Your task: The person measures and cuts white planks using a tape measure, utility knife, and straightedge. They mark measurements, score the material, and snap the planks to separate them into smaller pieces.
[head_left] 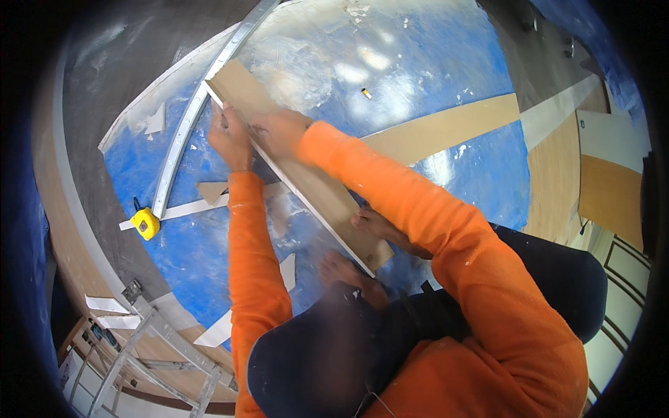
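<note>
Brown board (313, 184) is lying aslant over the blue sheet (481, 177); left hand (230, 143) and blurred right hand (282, 132) are touching its far end, fingers clamping or not, I can't tell. Work is seemingly going partway, scrap (288, 272) lying loose.

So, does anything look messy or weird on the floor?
Yes. The blue sheet is smudged with whitish marks, and irregular offcuts lie scattered on it, like the jagged white scrap near its left edge. They look untidy next to the straight-edged long board.
</note>
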Tool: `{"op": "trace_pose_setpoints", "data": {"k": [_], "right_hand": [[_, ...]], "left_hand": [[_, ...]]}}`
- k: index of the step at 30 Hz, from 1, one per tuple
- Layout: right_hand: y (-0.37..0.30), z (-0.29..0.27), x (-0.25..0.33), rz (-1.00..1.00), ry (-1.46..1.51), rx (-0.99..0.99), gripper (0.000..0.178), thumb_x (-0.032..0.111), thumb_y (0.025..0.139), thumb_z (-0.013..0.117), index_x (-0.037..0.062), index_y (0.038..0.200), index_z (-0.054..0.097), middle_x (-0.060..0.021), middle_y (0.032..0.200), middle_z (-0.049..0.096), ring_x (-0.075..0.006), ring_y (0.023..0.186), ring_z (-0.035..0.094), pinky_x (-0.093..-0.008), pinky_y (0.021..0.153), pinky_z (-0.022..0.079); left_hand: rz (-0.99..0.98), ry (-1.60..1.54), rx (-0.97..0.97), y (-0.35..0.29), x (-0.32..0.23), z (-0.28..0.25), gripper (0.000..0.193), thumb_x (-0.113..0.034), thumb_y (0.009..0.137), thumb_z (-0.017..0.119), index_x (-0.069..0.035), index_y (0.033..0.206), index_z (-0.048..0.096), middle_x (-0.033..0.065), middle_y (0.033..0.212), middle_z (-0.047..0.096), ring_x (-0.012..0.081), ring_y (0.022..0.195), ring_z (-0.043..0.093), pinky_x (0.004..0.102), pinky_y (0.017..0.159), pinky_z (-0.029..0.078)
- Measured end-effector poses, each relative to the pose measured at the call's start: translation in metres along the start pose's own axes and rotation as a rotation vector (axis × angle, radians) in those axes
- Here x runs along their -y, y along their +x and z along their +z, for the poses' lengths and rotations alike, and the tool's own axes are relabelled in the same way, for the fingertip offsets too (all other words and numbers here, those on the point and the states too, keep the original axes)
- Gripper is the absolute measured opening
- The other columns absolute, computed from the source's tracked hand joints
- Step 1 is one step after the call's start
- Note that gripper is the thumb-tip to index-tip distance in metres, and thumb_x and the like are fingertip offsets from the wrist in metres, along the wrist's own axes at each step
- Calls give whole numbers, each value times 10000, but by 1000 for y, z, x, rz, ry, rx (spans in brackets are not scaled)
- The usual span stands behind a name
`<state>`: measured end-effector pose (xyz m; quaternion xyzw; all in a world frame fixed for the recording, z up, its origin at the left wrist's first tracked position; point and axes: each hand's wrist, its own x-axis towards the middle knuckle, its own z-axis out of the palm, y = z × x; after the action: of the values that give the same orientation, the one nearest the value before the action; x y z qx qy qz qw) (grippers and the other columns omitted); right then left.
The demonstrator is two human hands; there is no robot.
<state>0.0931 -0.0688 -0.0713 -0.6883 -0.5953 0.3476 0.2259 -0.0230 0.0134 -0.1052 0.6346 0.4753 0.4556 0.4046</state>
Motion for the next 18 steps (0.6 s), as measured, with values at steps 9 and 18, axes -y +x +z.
{"op": "trace_pose_setpoints", "data": {"k": [9,18], "right_hand": [[-100,9,-22,24,19,145,289,149,965,533,135,1243,610,-215,994,713,-472,895,669,-534,804,535],[-163,28,-35,27,131,62,342,139,951,507,158,1276,615,-208,911,695,-456,829,656,-543,770,519]], "left_hand": [[92,16,-4,6,17,12,474,-197,1025,585,154,1343,575,225,1102,751,196,902,694,323,825,540],[-2,-11,-41,1,1,20,509,-235,1001,630,146,1336,587,205,978,755,175,813,677,324,775,537]]}}
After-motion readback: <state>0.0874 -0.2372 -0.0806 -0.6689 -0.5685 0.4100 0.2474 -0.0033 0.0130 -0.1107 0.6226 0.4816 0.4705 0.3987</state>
